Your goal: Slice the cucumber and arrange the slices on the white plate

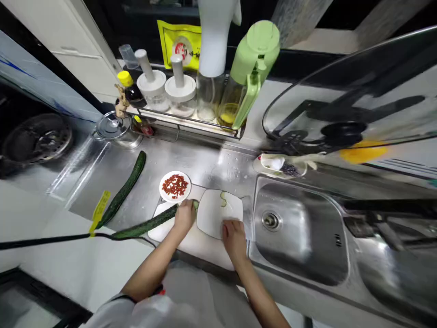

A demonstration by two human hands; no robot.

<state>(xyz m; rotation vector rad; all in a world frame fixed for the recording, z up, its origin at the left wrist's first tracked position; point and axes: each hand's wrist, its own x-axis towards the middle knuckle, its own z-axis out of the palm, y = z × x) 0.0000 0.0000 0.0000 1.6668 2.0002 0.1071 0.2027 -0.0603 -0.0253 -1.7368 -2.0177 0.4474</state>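
My left hand [185, 216] is closed round a long dark green cucumber [150, 224] near its right end, above the white cutting board [208, 251]. A short pale green piece of that end shows past the fingers. On the board lies a white squarish plate [212, 214], with thin curved cucumber slices [223, 199] near its far edge. My right hand [234, 236] is at the plate's near right edge, its fingers curled together. What those fingers hold, if anything, is hidden. A small white dish [165, 193] of chopped red bits [175, 186] stands just beyond my left hand.
Another cucumber [124, 191] lies to the left, near a black cord with a yellow tag [100, 210]. A lidded pot [118, 130] and a rack of jars [182, 93] and a green-topped oil jug [247, 73] line the back. The steel sink [293, 228] is at right.
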